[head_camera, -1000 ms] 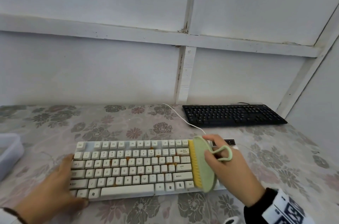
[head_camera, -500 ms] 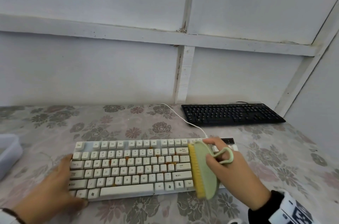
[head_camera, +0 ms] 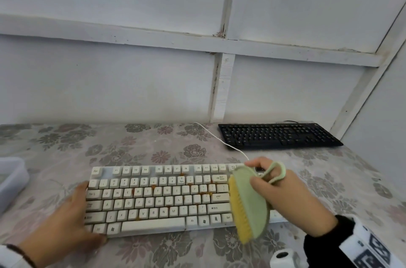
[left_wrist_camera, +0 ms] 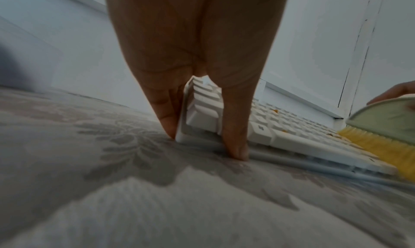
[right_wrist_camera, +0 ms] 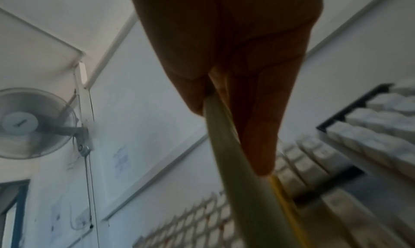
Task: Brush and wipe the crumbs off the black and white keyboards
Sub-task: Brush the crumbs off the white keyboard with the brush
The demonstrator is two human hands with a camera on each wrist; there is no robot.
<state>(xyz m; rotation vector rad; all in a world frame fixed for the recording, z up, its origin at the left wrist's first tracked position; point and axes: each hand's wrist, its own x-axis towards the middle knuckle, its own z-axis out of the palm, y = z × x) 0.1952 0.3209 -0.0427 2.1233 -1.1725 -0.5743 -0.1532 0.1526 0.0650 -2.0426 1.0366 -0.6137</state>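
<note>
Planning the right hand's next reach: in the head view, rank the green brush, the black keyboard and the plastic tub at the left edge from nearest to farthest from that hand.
1. Green brush: held in the right hand, over the white keyboard's right end.
2. Black keyboard: behind the hand, by the wall.
3. Plastic tub: far left edge of the table.

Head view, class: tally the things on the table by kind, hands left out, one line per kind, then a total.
Keyboards: 2, white and black
Brushes: 1
Tubs: 1, at the left edge
Total: 4
</note>
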